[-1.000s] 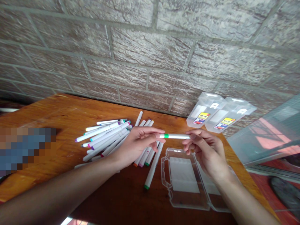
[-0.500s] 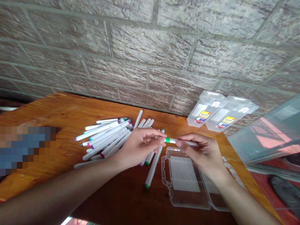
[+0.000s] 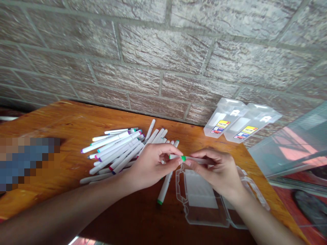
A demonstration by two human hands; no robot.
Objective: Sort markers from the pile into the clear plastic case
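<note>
Between my two hands a white marker with a green band [image 3: 183, 158] lies nearly level above the table. My left hand [image 3: 150, 165] pinches it at the green band with thumb and forefinger, and its green-tipped end sticks out inside that hand. My right hand [image 3: 221, 170] grips the white barrel, fingers closed round it. Left of and behind my left hand is a loose pile of white markers [image 3: 117, 148] with coloured ends, partly hidden by that hand. One green-ended marker [image 3: 165, 190] lies slanted just below the hands.
An open clear plastic case [image 3: 204, 217] lies flat under my right hand and forearm. Two upright clear cases with labels, one [image 3: 221, 119] beside the other [image 3: 251, 124], stand by the brick wall [image 3: 143, 44]. The wooden table [image 3: 51, 136] ends at the right near glass.
The held marker has dropped slightly and shifted, with its green band now at my left fingertips and its end showing beyond them. Both hands have moved a little; the cases stay put.
</note>
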